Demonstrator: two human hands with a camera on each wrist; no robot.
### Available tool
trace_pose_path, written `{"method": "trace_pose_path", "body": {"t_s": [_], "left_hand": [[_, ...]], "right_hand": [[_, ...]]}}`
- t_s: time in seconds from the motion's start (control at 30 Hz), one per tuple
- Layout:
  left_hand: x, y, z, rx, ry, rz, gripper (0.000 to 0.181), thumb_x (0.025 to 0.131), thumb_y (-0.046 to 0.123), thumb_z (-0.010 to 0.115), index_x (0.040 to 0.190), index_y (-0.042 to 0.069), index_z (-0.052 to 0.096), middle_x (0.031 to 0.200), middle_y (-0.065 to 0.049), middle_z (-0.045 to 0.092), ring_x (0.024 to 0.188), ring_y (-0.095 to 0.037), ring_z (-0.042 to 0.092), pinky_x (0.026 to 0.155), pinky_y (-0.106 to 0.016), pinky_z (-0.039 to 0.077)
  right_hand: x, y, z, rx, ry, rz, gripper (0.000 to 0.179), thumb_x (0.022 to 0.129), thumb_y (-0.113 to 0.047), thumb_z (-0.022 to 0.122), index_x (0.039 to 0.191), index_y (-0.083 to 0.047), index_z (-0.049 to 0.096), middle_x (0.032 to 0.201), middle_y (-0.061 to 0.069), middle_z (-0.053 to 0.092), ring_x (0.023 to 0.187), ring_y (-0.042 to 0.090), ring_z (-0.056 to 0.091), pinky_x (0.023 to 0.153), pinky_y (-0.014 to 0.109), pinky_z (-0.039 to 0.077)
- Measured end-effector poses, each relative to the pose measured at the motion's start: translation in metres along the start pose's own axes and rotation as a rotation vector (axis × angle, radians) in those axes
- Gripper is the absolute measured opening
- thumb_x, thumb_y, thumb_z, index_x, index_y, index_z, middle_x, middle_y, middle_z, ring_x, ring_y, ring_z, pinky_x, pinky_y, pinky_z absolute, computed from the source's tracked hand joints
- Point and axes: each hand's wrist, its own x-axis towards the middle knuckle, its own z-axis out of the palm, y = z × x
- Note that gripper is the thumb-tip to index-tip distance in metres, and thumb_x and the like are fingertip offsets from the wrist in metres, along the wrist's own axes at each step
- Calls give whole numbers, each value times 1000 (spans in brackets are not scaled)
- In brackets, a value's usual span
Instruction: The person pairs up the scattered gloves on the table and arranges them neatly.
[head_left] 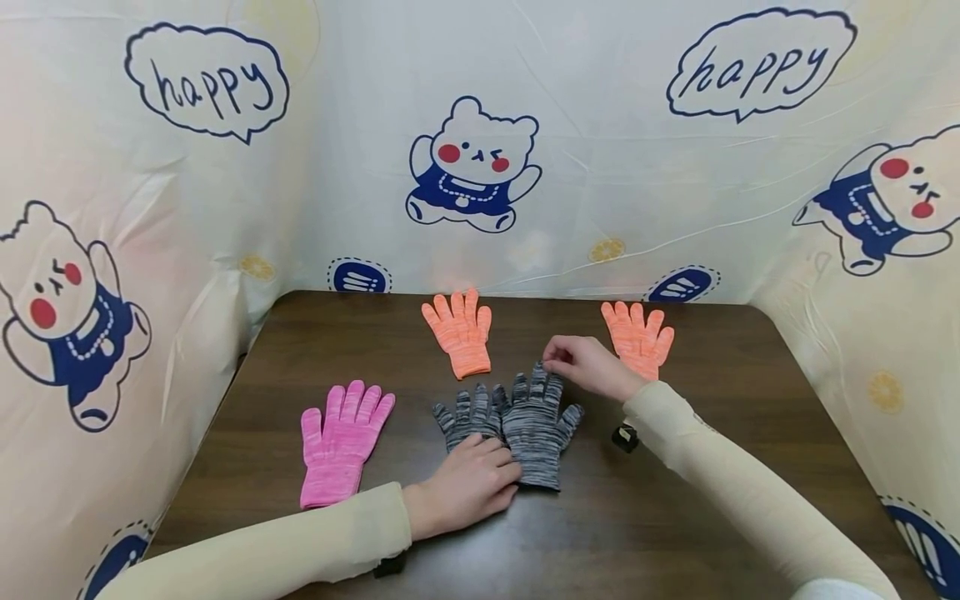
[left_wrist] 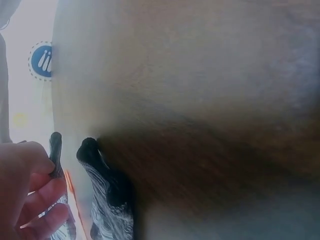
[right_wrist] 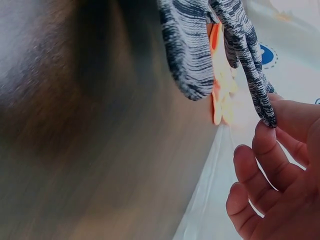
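Midway between the left and right edges of the worktop [head_left: 697, 525]: two grey gloves side by side, right hand [head_left: 588, 367] pinching a fingertip of the right grey glove [head_left: 534, 442], thumb and forefinger closed on it. Left hand [head_left: 467, 487] lies over the lower part of the left grey glove [head_left: 467, 412], fingers bent, can't tell if it's gripping. Orange gloves [head_left: 461, 333] near far edge, pink glove [head_left: 341, 442] toward left edge.

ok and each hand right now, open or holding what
Left hand: closed, pinching a grey glove, though which of the two is unclear.
Right hand: closed, pinching the right-side grey glove at its finger end.
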Motion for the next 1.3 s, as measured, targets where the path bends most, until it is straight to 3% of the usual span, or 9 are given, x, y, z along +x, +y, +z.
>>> {"method": "trace_pose_path", "body": {"t_s": [0.37,0.67,1.3], "left_hand": [[-19,-7,-10,-22,26,-53,9,92,27,77,90,23,69,88,10,64,86,-12,58,71,-29,40],[-35,-11,-17,-39,-12,-101,8,91,27,78,92,23,70,90,10,64,88,-13,58,71,-29,40],[-62,-18,-29,-67,4,-111,14,87,24,81,87,23,66,84,10,60,79,-10,53,67,-23,30]], "right_hand": [[17,-17,14,-10,2,-14,6,102,-17,68,103,-11,69,87,-1,64,77,15,56,70,31,51],[30,-26,27,7,-6,-49,8,102,-19,69,103,-11,70,89,-1,67,77,14,58,72,31,53],[41,-34,49,11,-27,-92,4,102,-16,69,103,-12,70,88,-2,66,75,12,56,71,29,52]]}}
